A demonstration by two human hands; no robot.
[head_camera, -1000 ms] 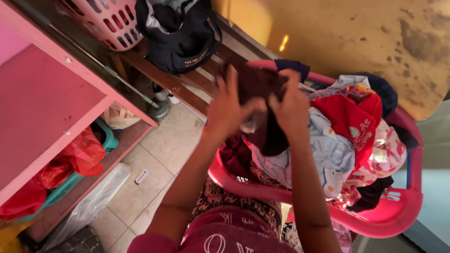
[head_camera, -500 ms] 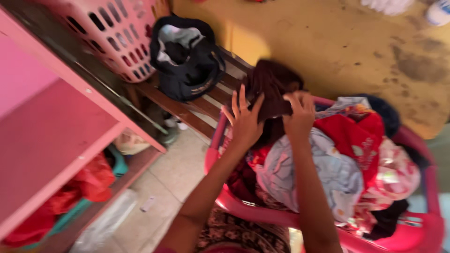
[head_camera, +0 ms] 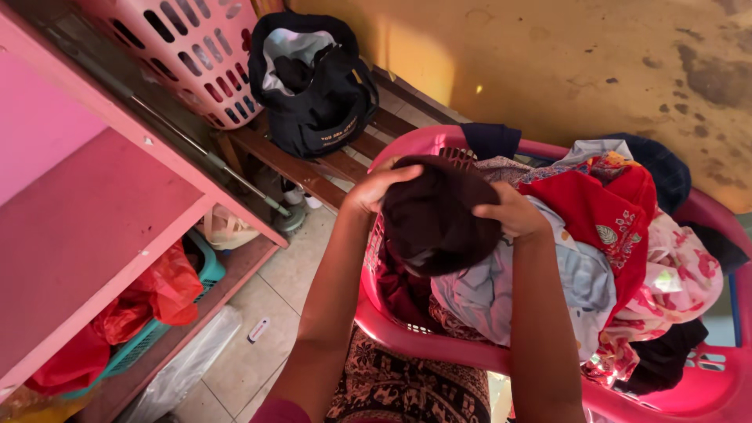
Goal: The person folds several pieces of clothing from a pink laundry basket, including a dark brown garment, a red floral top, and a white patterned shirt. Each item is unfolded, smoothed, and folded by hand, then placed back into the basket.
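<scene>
A dark maroon garment (head_camera: 435,215) is bunched between both my hands above the near-left part of a pink laundry basket (head_camera: 674,395). My left hand (head_camera: 377,186) grips the garment's left side, fingers curled over its top. On its right side my right hand (head_camera: 509,213) holds it, palm pressed against the cloth. The basket is heaped with clothes: a red embroidered piece (head_camera: 599,207), a pale blue shirt (head_camera: 509,290) and a pink floral cloth (head_camera: 677,278).
A pink shelf unit (head_camera: 102,211) stands to the left, with red plastic bags (head_camera: 153,301) and a teal basket (head_camera: 141,348) on its lowest level. A black bag (head_camera: 313,82) and a pink perforated hamper (head_camera: 192,51) rest on a wooden bench (head_camera: 305,168). A yellow stained wall (head_camera: 572,63) lies behind.
My hands have lowered and gathered the dark garment into a rounder bundle over the basket. The camera has moved closer and shifted a little.
</scene>
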